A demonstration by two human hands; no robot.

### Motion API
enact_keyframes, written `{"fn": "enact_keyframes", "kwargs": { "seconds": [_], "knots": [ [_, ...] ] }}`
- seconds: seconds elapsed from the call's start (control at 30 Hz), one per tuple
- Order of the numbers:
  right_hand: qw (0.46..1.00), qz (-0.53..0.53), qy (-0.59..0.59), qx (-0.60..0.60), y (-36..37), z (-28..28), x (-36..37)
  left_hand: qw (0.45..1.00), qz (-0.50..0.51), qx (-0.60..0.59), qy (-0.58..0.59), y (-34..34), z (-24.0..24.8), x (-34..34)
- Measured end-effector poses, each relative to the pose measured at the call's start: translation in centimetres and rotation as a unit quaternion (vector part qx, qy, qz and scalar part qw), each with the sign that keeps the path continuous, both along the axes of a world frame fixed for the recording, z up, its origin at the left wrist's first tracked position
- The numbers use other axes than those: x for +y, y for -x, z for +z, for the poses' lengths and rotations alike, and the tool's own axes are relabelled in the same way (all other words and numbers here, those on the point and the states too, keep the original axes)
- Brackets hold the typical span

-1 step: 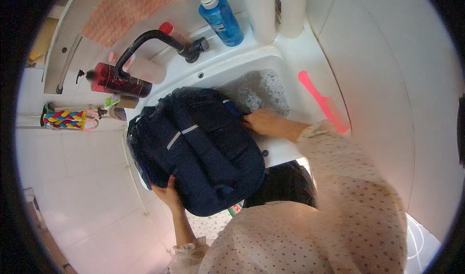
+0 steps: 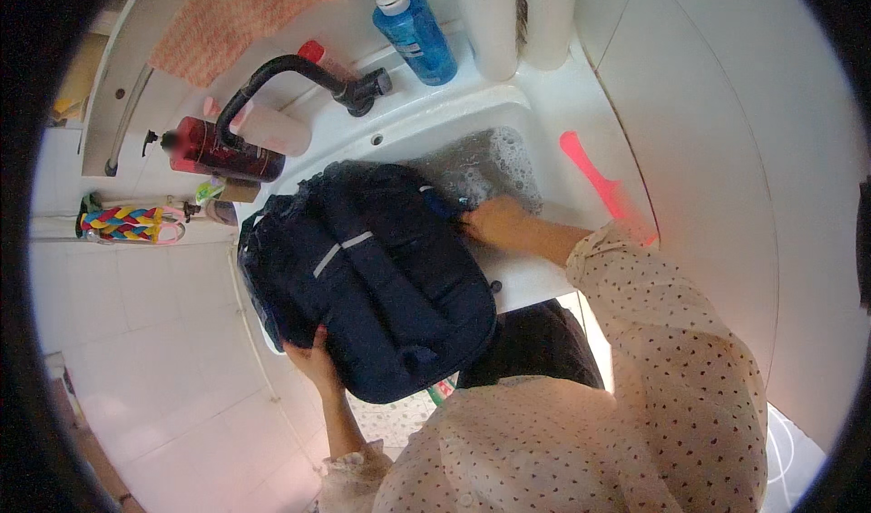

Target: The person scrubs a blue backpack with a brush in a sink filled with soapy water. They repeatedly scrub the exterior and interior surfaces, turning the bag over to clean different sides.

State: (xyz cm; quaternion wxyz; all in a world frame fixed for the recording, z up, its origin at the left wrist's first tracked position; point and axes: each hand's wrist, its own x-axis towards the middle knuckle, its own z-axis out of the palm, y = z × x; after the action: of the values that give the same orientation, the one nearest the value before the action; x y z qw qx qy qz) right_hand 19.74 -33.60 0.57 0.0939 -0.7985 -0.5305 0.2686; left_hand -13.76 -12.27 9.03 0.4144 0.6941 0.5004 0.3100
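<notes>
A dark navy backpack [image 2: 390, 286] lies across the white sink [image 2: 558, 173], with its straps and two light reflective strips facing up. Its lower end reaches out over the front edge of the basin. My left hand [image 2: 313, 361] grips the backpack's lower left edge, thumb on top and the other fingers mostly hidden beneath. At the right edge, my right hand [image 2: 499, 224] is closed on the backpack's side, close to the water. Grey, foamy water [image 2: 481, 173] shows in the basin beyond that hand.
A black faucet [image 2: 358, 96] arches over the left back rim. Behind the basin stand a blue pump bottle [image 2: 415, 39] and white bottles [image 2: 490, 28]. A dark red pump bottle [image 2: 227, 153] is at the left. A pink brush [image 2: 594, 177] lies on the right rim, beside the wall.
My right hand and sleeve have shifted slightly to the right. The backpack and my left hand stay almost in place.
</notes>
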Motion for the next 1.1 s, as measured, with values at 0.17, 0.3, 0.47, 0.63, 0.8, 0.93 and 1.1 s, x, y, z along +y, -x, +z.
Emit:
{"fn": "enact_keyframes", "kwargs": {
  "seconds": [0.17, 0.3, 0.47, 0.63, 0.8, 0.93, 1.1],
  "knots": [
    [0.938, -0.262, -0.067, 0.217, 1.4, -5.4, 3.3, 0.998, -0.037, 0.053, -0.003, -0.9, -0.7, 0.4],
    [0.540, -0.466, -0.064, 0.698, 3.3, 0.2, 2.6, 0.998, -0.032, 0.041, 0.018, -1.8, 0.3, -0.3],
    [0.583, -0.477, -0.131, 0.644, 4.7, 1.8, 3.8, 0.990, -0.090, 0.082, 0.065, -0.4, 0.4, 1.4],
    [0.769, -0.252, -0.195, 0.555, 5.0, -5.7, 4.2, 0.990, -0.076, 0.048, 0.106, -2.1, 0.5, 1.7],
    [0.829, -0.272, -0.190, 0.450, 4.1, -7.0, 5.9, 0.987, -0.106, 0.068, 0.102, -1.3, 0.5, 1.9],
    [0.855, -0.311, -0.192, 0.368, 4.8, -9.1, 7.1, 0.986, -0.097, 0.047, 0.128, -0.3, 0.3, 2.2],
    [0.965, -0.172, -0.153, 0.124, 4.2, -10.6, 5.0, 0.983, -0.107, 0.079, 0.126, -1.0, -0.6, 2.7]
  ]
}}
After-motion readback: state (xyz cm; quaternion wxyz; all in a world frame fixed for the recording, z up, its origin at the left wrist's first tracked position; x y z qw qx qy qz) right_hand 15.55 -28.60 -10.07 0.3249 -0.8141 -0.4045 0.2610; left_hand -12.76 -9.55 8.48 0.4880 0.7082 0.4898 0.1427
